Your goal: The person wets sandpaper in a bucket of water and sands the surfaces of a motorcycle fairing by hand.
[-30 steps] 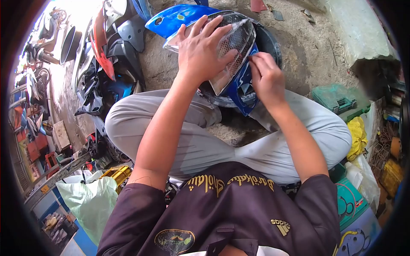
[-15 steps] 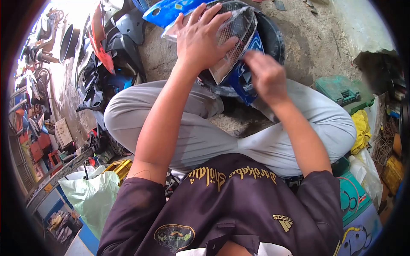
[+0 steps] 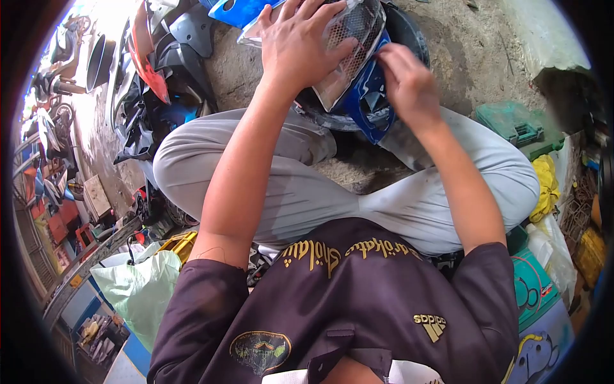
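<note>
the fingers of the left hand (image 3: 297,51) are spread wide and laid flat, gripping nothing, on a mesh-patterned panel (image 3: 353,50) at the top centre of the frame. at the right hand (image 3: 409,86), thumb and fingertips are brought together at the edge of a blue panel (image 3: 371,105); the hand is slightly blurred, and whether anything is pinched there cannot be told. the mesh-patterned panel is seen as clear to whitish, with a honeycomb print and a pale border, partly covered by the left hand; the blue panel is glossy, with lighter streaks, and is tapered to a point below. both are set over a dark round container (image 3: 412,38), mostly hidden and cut off by the upper edge. a blue piece (image 3: 236,9) is also cropped there; its join to the rest is covered. grey trousers (image 3: 275,214) are seen below, legs folded. on the dark shirt (image 3: 358,294), upside-down gold lettering (image 3: 384,248) can be read as "barökatu" and "shölaw", its end lost in a fold; "adidas" is read at lower right, while the words on the crest (image 3: 260,352) are too small. at right, a red label (image 3: 547,290) on a teal box (image 3: 529,278) cannot be read.
</note>
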Tool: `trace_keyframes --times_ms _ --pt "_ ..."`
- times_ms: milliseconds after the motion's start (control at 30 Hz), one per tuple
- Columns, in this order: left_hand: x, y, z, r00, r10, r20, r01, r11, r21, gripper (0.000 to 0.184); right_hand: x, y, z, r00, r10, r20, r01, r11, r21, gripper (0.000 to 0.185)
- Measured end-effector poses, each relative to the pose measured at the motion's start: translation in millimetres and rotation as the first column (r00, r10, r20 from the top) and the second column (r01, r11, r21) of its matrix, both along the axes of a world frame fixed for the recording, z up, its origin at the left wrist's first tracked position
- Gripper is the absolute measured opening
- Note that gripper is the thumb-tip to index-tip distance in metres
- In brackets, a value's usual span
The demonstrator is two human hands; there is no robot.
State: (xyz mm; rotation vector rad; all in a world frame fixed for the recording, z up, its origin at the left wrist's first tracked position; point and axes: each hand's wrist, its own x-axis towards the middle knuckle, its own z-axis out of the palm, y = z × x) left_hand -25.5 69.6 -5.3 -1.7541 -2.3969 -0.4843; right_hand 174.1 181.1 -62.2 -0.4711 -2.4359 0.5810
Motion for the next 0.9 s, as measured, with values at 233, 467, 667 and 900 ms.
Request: trace_keyframes --times_ms 233,467,667,900 --pt "0 1 1 0.999 0.009 0.037 -0.009 1.0 -0.016 0.067 0 13 -11 0.999 -0.037 0.009 0.037 0.999 0.021 0.027" --pt "-7 2 -19 0.997 0.024 -0.08 -0.021 0.999 0.03 0.068 5 -13 -3 1.0 -0.002 0.0 0.002 0.996 0.091 0.03" --pt "-6 2 -18 0.997 0.03 -0.071 -0.028 0.999 0.03 0.068 10 -23 -3 0.999 0.037 0.013 -0.038 0.998 0.052 0.027" --pt "-6 -1 -20 0.997 0.021 -0.071 -0.02 1.0 0.023 0.068 -4 -12 -12 0.996 -0.047 -0.077 0.049 0.998 0.032 0.025"
